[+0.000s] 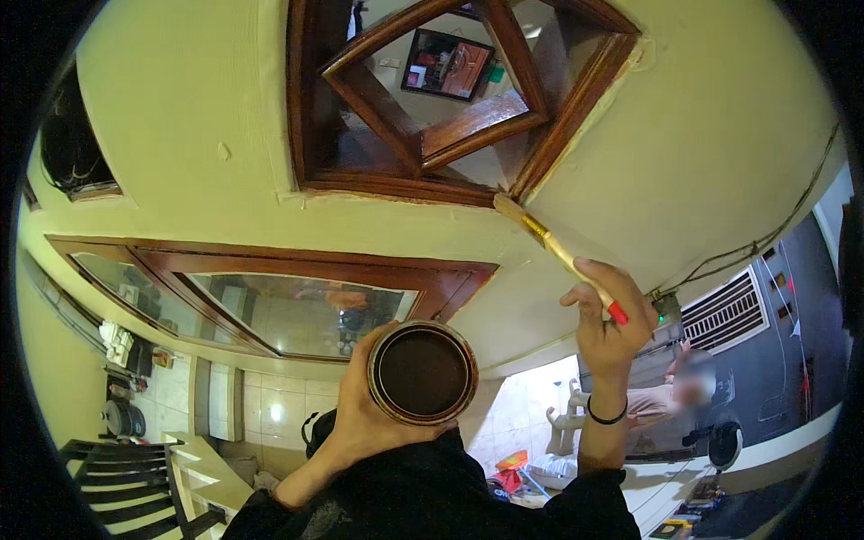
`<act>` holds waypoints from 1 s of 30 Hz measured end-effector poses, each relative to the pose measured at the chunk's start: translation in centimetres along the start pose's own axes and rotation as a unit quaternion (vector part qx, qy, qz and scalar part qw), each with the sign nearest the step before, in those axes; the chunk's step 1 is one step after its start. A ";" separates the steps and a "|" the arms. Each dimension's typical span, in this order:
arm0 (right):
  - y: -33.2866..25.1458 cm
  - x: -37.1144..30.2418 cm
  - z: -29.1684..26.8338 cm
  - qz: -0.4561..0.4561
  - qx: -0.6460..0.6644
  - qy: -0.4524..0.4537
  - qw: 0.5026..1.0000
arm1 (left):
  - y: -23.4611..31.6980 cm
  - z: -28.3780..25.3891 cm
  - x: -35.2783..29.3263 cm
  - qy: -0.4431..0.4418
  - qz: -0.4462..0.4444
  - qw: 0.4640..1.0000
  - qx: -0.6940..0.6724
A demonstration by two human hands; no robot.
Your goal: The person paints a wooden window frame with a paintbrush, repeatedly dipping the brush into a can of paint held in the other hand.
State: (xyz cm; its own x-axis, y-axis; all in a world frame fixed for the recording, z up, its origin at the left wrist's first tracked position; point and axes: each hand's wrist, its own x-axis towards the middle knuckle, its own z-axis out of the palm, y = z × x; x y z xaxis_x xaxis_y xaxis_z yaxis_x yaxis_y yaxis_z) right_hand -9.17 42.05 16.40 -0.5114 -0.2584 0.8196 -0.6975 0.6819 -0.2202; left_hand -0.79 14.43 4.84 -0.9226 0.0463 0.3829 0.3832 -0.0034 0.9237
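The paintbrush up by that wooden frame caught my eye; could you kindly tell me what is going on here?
The person's right hand holds a paintbrush, its bristles at the lower right corner of a brown wooden frame set in the pale wall. The left hand grips an open can with dark brown contents, held below the frame and apart from the brush.

The left hand (364, 423) is gripping wide, the left forearm (312, 474) slanting inward. The right hand (616, 338) is curling its fingers (605, 272), the right forearm (603, 443) standing nearly upright.
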 end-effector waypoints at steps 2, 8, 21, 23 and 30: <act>-0.6 0.3 0.1 0.042 0.044 0.014 0.998 | -0.7 -0.4 -0.4 0.002 0.009 1.000 0.006; -1.0 2.1 -1.3 -0.113 -0.093 0.072 0.987 | -0.2 -0.4 -0.3 -0.010 0.012 1.000 0.010; -3.2 0.0 0.6 -0.122 -0.138 0.020 0.983 | 0.1 -0.9 -1.1 -0.009 -0.011 1.000 0.015; -3.4 1.8 0.1 -0.062 -0.136 0.010 0.989 | 0.2 -1.2 -1.1 -0.017 -0.023 1.000 0.007; -4.0 4.3 -0.3 -0.233 -0.267 0.066 0.933 | 0.9 -1.5 -0.9 -0.028 0.009 0.999 -0.014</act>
State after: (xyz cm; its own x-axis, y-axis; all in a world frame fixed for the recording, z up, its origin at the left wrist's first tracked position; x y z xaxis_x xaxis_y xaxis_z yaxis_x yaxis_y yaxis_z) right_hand -8.42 38.40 21.01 -0.1242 -0.5494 0.8263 -0.4607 0.7695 0.4424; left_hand 0.33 12.88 5.38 -0.9116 0.1013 0.3983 0.3970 -0.0333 0.9172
